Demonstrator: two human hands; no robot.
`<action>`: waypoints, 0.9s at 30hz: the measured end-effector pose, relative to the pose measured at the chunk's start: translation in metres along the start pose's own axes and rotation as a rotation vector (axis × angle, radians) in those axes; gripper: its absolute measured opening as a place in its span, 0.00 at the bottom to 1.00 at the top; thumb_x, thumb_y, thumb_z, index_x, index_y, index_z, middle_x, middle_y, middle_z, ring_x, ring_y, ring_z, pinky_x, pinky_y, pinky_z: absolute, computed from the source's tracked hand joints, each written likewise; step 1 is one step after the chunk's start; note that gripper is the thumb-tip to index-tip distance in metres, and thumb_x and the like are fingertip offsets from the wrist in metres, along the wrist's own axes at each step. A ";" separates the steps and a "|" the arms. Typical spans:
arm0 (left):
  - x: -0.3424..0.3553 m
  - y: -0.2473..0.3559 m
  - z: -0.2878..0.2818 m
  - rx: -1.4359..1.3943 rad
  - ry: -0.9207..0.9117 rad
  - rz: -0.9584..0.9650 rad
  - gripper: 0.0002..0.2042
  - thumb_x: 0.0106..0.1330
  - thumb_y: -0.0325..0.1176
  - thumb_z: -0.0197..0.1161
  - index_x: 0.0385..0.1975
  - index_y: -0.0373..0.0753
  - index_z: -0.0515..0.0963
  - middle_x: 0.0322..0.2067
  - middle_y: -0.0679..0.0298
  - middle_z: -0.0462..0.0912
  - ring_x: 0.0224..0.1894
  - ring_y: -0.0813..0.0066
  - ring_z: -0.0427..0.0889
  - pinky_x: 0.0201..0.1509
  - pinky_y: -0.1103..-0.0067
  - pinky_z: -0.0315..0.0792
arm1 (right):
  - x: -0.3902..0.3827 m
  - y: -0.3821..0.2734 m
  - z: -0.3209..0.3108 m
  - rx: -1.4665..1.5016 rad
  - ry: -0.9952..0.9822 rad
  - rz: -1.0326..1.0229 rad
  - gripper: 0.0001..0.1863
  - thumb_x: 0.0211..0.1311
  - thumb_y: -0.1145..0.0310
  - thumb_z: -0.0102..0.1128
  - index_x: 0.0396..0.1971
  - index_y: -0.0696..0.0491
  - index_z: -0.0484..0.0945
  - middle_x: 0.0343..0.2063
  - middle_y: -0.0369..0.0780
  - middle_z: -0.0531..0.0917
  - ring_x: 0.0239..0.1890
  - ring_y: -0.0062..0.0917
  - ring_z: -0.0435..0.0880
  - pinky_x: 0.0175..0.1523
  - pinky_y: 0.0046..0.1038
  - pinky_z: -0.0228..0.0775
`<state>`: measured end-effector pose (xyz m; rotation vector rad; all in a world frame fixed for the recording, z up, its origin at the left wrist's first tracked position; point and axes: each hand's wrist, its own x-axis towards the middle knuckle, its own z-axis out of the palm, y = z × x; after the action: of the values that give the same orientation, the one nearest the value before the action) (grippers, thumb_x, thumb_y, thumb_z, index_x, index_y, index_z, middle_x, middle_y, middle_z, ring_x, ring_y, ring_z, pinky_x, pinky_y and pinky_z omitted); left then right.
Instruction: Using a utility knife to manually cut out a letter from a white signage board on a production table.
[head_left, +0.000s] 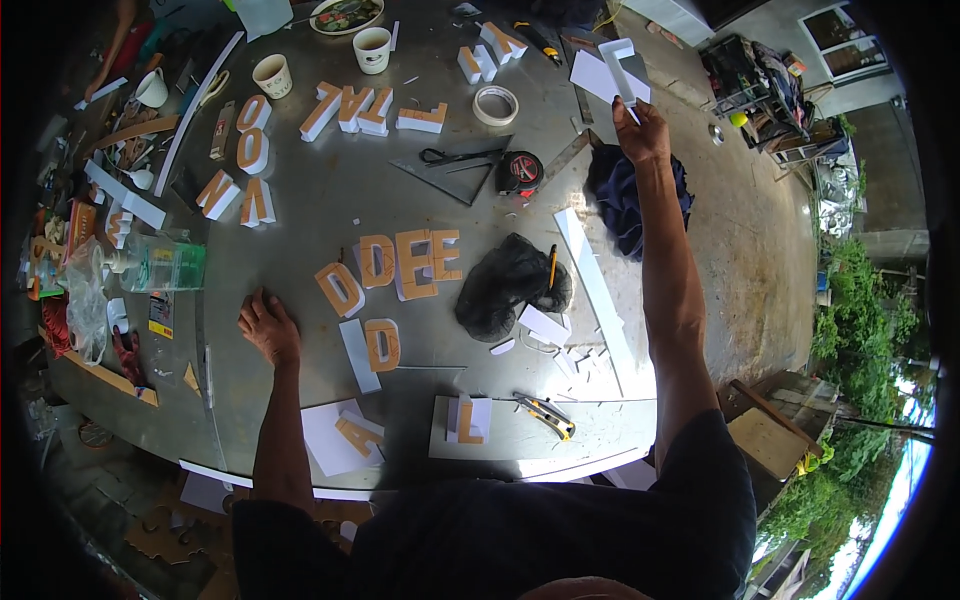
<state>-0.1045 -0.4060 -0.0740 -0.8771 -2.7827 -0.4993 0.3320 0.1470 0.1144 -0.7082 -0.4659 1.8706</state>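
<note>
A bent white strip (617,72) is held by the right hand (642,135) near the table's far right corner. Its near end is pinched between the thumb and fingers, and the rest is extended beyond the fingertips toward the far edge, ending in a sideways bend. Behind it, as seen from above, white sheets (590,76) are partly covered at the same corner.

The left hand (268,325) is rested on the table (270,385), toward its left edge, with the fingers curled loosely; nothing can be seen grasped in it. To its right, brown-faced letter blocks (379,262) are grouped around the middle of the table.

A dark blue cloth (622,200) is partly hidden by the right forearm at the right edge. Farther in, a tape measure (520,173) is set just beside a dark set square (455,172), and a roll of tape (495,105) is placed nearer the far edge. By the near edge, a yellow utility knife (546,415) is laid on a pale board (515,447).
</note>
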 end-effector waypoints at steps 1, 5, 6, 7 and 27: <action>0.000 0.001 0.000 -0.004 0.001 0.001 0.19 0.75 0.41 0.55 0.62 0.47 0.72 0.60 0.60 0.71 0.61 0.54 0.68 0.64 0.57 0.64 | 0.000 0.003 -0.005 -0.001 0.014 -0.006 0.15 0.68 0.74 0.53 0.49 0.69 0.70 0.43 0.58 0.81 0.42 0.49 0.86 0.50 0.38 0.87; -0.002 0.001 -0.002 0.016 -0.033 -0.021 0.19 0.75 0.42 0.55 0.62 0.47 0.72 0.61 0.60 0.71 0.62 0.54 0.68 0.64 0.57 0.63 | 0.005 0.013 -0.022 -0.007 0.045 0.009 0.16 0.67 0.74 0.53 0.49 0.69 0.70 0.43 0.58 0.81 0.41 0.48 0.86 0.49 0.38 0.87; -0.002 0.002 -0.001 0.008 -0.028 -0.021 0.19 0.75 0.42 0.55 0.62 0.47 0.72 0.61 0.60 0.71 0.62 0.55 0.67 0.65 0.57 0.63 | 0.006 0.015 -0.025 -0.032 0.041 0.008 0.16 0.66 0.75 0.54 0.49 0.69 0.70 0.44 0.57 0.81 0.41 0.48 0.86 0.48 0.38 0.87; -0.001 0.001 -0.001 0.001 -0.022 -0.021 0.19 0.75 0.42 0.55 0.62 0.47 0.72 0.61 0.60 0.71 0.63 0.55 0.67 0.65 0.57 0.62 | 0.007 0.019 -0.028 -0.056 0.036 0.007 0.16 0.65 0.75 0.55 0.49 0.69 0.70 0.44 0.57 0.81 0.40 0.47 0.86 0.47 0.38 0.87; 0.000 -0.007 -0.002 0.048 -0.009 -0.002 0.19 0.74 0.42 0.56 0.62 0.47 0.73 0.61 0.62 0.71 0.63 0.56 0.67 0.64 0.58 0.62 | 0.010 0.101 -0.054 -1.185 0.167 -0.386 0.31 0.55 0.62 0.70 0.56 0.64 0.75 0.37 0.50 0.88 0.40 0.41 0.90 0.51 0.34 0.82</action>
<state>-0.1081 -0.4125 -0.0737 -0.8692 -2.7915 -0.4280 0.2941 0.1171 0.0098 -1.3873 -1.5153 1.0223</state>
